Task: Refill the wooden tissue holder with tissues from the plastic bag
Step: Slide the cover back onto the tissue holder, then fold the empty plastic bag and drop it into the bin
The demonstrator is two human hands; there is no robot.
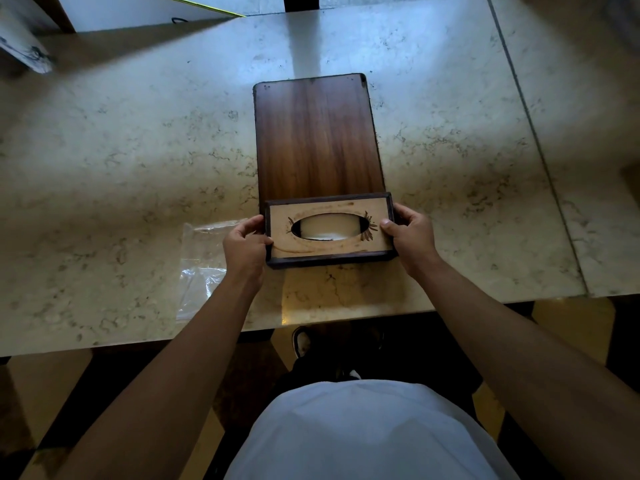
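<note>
The wooden tissue holder (377,206) sits near the front of the marble table, its light top panel with an oval slot facing up. White tissues (329,224) show through the slot. My left hand (246,244) grips the holder's left end and my right hand (410,235) grips its right end. A dark wooden panel (317,136) lies flat on the table, reaching away from the holder's far side. The clear plastic bag (202,268) lies flat and looks empty, just left of my left hand.
The marble table (121,150) has its front edge close below the holder. A second slab (581,98) joins it on the right along a seam. A white object (24,50) lies at the far left corner. My legs and shoes are under the table.
</note>
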